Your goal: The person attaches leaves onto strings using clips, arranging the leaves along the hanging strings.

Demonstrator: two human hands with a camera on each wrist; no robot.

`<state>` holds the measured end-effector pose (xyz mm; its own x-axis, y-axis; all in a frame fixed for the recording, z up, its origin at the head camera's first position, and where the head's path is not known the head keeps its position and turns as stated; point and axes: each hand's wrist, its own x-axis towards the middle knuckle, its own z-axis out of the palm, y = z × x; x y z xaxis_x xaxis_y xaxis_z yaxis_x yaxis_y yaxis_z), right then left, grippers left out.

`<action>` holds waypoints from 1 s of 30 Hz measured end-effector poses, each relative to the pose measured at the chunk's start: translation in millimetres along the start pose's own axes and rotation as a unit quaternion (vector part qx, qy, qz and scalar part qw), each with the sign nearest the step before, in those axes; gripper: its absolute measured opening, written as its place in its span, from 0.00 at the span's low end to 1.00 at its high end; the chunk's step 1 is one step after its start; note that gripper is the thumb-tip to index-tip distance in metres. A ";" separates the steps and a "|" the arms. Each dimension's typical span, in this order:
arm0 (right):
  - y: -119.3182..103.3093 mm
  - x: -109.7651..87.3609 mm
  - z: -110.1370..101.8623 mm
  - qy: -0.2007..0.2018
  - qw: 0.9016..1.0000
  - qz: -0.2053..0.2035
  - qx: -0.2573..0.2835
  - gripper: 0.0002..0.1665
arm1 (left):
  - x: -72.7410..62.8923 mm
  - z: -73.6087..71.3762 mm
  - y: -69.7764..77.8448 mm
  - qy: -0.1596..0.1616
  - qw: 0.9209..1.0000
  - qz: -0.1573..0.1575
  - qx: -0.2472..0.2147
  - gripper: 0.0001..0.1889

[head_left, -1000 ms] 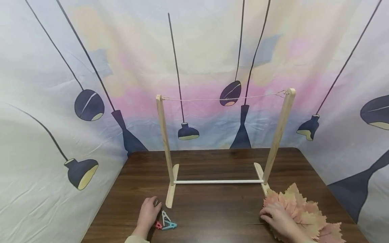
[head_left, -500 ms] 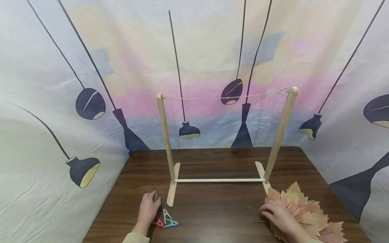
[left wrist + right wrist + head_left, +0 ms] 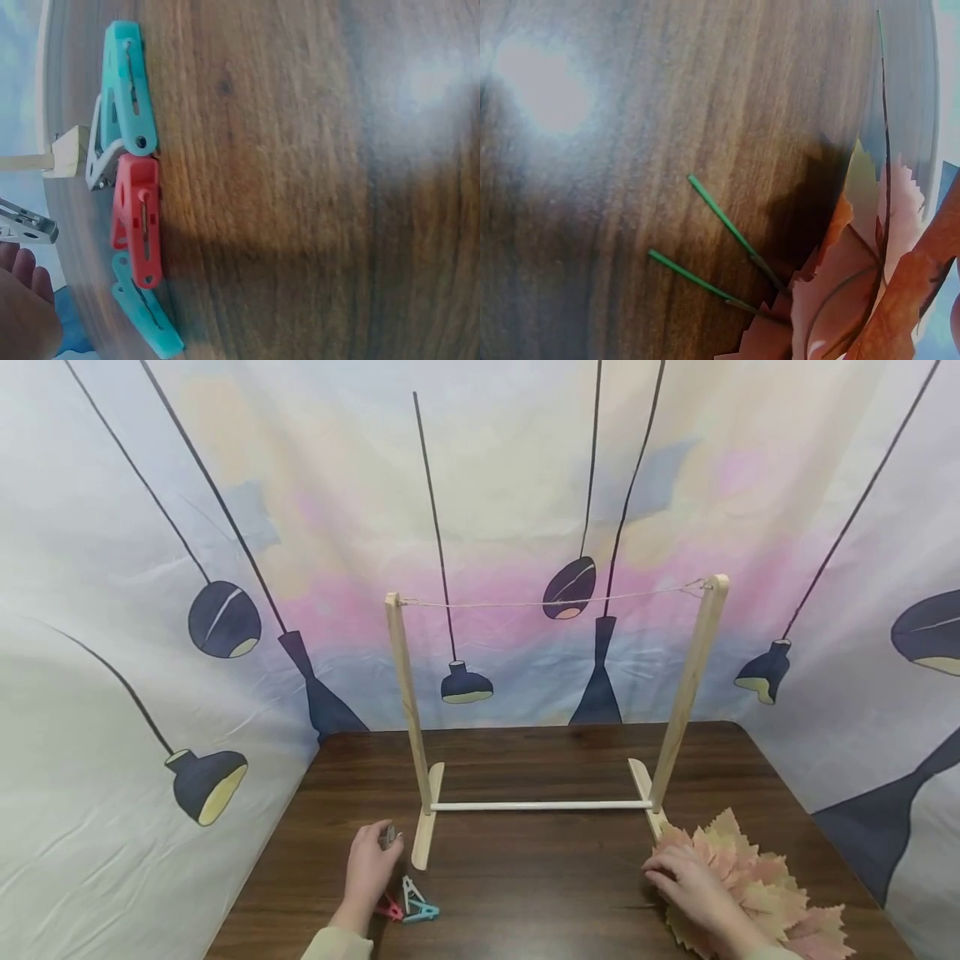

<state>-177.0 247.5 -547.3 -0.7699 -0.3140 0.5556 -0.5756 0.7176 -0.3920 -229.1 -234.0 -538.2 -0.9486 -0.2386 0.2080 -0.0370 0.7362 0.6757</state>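
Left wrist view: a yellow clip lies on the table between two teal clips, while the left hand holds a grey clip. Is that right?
Not quite: the clip in between is red, not yellow. The left wrist view shows the red clip lying on the table between two teal clips, while the left hand holds a grey clip.

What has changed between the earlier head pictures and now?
The left hand has moved slightly up the picture, away from the clothespins on the table, carrying a grey clothespin; no release is visible. Roughly unchanged: the right hand at the artificial leaves, the red clothespin among the loose ones, and the wooden rack.
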 end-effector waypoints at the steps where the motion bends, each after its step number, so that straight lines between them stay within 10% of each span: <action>1: -0.4 -0.8 -0.1 0.003 1.000 0.004 0.000 0.13 | 0.6 0.5 0.7 -0.001 1.000 0.000 -0.001 0.21; 30: -9.8 6.9 -27.2 0.083 0.990 0.111 -0.012 0.10 | -6.7 7.3 68.5 0.012 0.996 0.056 -0.066 0.19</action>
<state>-169.2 255.2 -519.7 -0.8194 -0.0421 0.5717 -0.3897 0.7722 -0.5018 -227.6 -177.3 -498.5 -0.9363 -0.1761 0.3038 0.1120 0.6701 0.7338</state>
